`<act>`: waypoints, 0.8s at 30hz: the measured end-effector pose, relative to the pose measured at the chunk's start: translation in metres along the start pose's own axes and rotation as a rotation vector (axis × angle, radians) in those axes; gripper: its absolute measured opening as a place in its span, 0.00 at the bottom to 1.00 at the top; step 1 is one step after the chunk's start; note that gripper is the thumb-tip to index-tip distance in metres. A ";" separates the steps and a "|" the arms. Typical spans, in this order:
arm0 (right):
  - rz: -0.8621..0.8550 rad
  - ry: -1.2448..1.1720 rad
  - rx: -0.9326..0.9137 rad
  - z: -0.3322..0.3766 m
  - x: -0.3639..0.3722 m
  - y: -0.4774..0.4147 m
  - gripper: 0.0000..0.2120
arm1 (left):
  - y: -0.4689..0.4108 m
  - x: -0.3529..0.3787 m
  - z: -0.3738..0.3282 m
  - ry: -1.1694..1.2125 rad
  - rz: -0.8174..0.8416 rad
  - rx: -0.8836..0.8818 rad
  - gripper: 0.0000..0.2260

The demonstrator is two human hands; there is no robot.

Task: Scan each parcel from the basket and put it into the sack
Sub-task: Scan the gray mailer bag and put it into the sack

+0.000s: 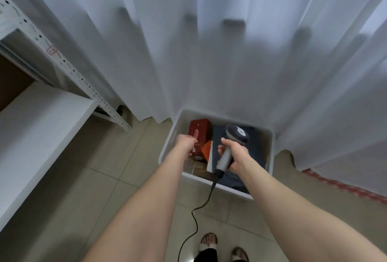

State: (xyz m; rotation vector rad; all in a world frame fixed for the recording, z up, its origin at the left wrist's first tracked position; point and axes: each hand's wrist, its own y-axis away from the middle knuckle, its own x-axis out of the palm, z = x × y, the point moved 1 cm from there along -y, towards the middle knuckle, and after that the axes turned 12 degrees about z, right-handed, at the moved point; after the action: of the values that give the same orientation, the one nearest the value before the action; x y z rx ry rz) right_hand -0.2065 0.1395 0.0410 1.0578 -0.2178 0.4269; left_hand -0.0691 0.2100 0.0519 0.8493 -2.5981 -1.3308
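Feet: two feet in pale open sandals (208,243) are standing on the beige tiled floor (117,167).
Cable: a thin black cable (195,223) is hanging from the scanner's base down towards the feet.
Right hand: the right hand (235,156) is gripping the handle of the grey and dark handheld barcode scanner (237,134), fingers wrapped tight round it, head pointing away over the basket.
Left hand: the left hand (185,143) is reaching into the basket with fingers curled at the red box; whether it is pinching the box I cannot tell.
Basket: the white rectangular plastic basket (271,148) is sitting on the floor against the curtain.
Parcels: a dark red cardboard box (199,130) is lying at the basket's left, a flat dark blue parcel (254,148) at its right, an orange packet (207,151) between them.
Curtain: a white pleated curtain (209,52) is hanging behind.
Shelving: a white metal shelf unit (48,115) is standing far left.
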 end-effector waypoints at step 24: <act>-0.157 0.228 0.238 -0.010 -0.170 -0.358 0.19 | -0.351 0.161 0.108 -0.266 -0.025 -0.344 0.36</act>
State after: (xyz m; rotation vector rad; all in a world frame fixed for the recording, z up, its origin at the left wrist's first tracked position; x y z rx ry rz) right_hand -0.2015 -0.0420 -0.3118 1.2392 0.1217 0.4346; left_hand -0.0886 0.0420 -0.3115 0.6901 -2.4268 -1.9420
